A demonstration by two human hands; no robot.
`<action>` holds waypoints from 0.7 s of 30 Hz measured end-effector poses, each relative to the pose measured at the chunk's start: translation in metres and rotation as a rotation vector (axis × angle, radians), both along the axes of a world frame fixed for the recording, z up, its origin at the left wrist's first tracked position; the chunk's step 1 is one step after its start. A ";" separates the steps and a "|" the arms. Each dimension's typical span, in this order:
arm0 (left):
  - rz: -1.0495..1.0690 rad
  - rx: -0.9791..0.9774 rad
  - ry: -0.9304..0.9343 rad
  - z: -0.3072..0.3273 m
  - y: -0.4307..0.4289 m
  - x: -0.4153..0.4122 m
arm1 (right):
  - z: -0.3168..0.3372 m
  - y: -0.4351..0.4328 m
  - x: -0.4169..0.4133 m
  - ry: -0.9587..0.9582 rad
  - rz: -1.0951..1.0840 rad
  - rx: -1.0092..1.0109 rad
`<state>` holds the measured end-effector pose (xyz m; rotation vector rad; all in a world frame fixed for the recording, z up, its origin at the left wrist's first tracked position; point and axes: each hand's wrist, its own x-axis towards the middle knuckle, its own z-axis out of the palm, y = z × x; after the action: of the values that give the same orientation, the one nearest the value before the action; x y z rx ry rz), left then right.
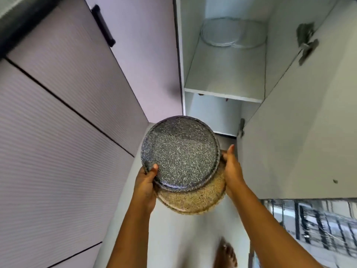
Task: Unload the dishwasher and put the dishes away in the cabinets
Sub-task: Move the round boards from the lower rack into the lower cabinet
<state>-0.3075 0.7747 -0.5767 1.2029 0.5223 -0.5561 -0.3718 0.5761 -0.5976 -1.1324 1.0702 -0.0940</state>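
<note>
- A dark speckled plate [180,153] lies on top of a tan speckled plate [195,198]. The two are held as a stack in mid-air, near the middle of the view and just in front of the open cabinet [228,74].
- The dark plate sits shifted toward the far-left on the tan one, so a crescent of the tan plate shows at the near and right sides.
- The left hand [145,182] grips the near-left edge of the stack. Its thumb presses down on the rim of the dark plate. The other fingers are under the stack and hidden, so I cannot tell how they are spread.
- The right hand [232,169] holds the right edge of the stack at the tan plate. Its thumb points straight up beside the rim. The remaining fingers reach under the plates, and I cannot tell how they lie.
- Inside the cabinet, a white shelf carries some clear round glassware [231,33] at its far end, too blurred to name more closely.
- The cabinet door [299,122] stands open on the right, with a metal hinge [307,43] near its far end.
- On the left are closed ribbed cabinet fronts, one with a black handle [103,26].
- A dishwasher rack [318,225] shows at the near right, blurred.
- A bare foot [226,254] stands on the pale floor below the plates.
</note>
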 end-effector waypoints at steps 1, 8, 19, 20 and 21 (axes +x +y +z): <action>0.006 0.006 -0.009 0.001 -0.011 0.008 | 0.003 -0.012 0.009 -0.052 0.003 0.024; 0.147 0.103 -0.292 0.024 -0.060 0.061 | 0.017 -0.055 0.058 -0.318 -0.176 0.279; 0.084 -0.101 0.016 -0.006 -0.111 0.145 | 0.005 -0.153 0.158 -0.418 -0.493 0.294; 0.049 -0.115 0.030 -0.007 -0.119 0.150 | 0.007 -0.162 0.171 -0.407 -0.486 0.278; 0.006 -0.133 0.038 -0.007 -0.129 0.157 | 0.010 -0.173 0.186 -0.405 -0.480 0.264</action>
<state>-0.1509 0.6453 -0.5836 1.0654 0.5131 -0.6002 -0.1857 0.4032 -0.5880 -0.5684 0.9348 -0.5242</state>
